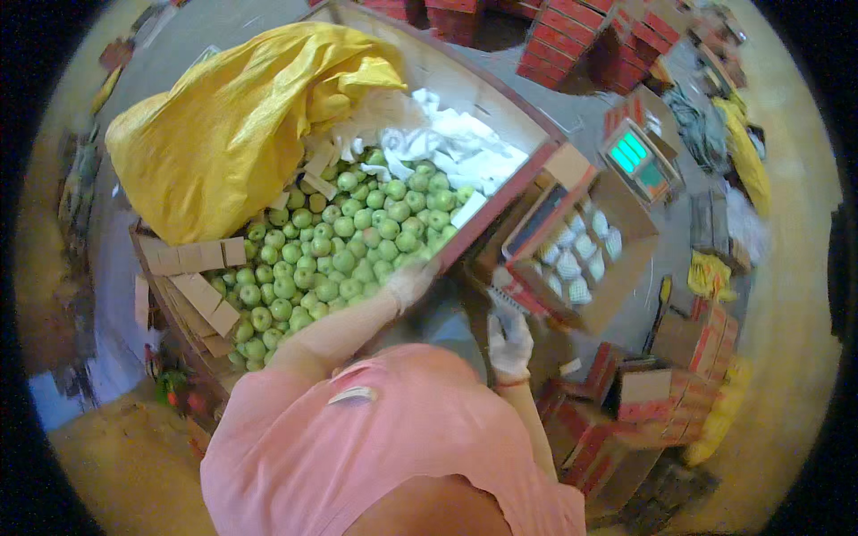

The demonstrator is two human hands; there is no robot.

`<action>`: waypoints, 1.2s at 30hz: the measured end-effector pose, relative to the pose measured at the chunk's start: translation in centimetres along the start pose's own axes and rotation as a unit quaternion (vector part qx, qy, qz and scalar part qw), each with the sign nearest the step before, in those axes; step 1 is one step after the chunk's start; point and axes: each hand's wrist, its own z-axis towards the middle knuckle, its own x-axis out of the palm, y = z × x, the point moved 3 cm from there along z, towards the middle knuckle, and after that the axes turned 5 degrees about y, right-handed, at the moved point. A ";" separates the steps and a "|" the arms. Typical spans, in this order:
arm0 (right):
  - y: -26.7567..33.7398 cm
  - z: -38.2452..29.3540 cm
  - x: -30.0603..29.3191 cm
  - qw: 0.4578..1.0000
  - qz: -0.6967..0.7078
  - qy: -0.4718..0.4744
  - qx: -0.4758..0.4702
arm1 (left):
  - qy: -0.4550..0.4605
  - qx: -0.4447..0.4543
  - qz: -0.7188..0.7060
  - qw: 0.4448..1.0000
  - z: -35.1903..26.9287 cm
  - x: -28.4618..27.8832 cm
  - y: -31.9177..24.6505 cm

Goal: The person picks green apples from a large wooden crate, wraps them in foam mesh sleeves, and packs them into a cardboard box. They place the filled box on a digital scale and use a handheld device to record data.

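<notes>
Many green apples (342,261) lie heaped in a large bin with a reddish-brown rim (496,201). My left hand (410,285), in a pale glove, is at the near rim beside the apples; its fingers are blurred, and I cannot tell whether it holds anything. In a whitish glove too, my right hand (509,338) is lowered near the corner of an open cardboard box (623,268), and its grip is unclear. Inside that box stand several fruits in white foam nets (568,265). A digital scale display (630,153) glows green behind the box.
A yellow woven sheet (221,134) covers the bin's far left, with white foam nets (462,144) heaped at its far right. Cardboard strips (201,298) lie at the left corner. Red-and-brown cartons (697,375) are stacked at right, and red cartons (560,40) beyond the bin.
</notes>
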 end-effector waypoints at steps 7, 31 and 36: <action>5.1 17.8 10.4 0.957 -0.096 0.088 -0.259 | 0.023 -0.115 -0.075 0.990 6.5 -0.3 5.6; 5.7 22.6 12.2 0.961 0.066 0.270 -0.014 | -0.002 -0.076 -0.474 0.877 10.3 -8.9 4.2; 6.2 17.9 10.6 0.888 0.259 0.378 0.049 | 0.036 -0.096 -0.710 0.697 1.1 -9.9 -3.2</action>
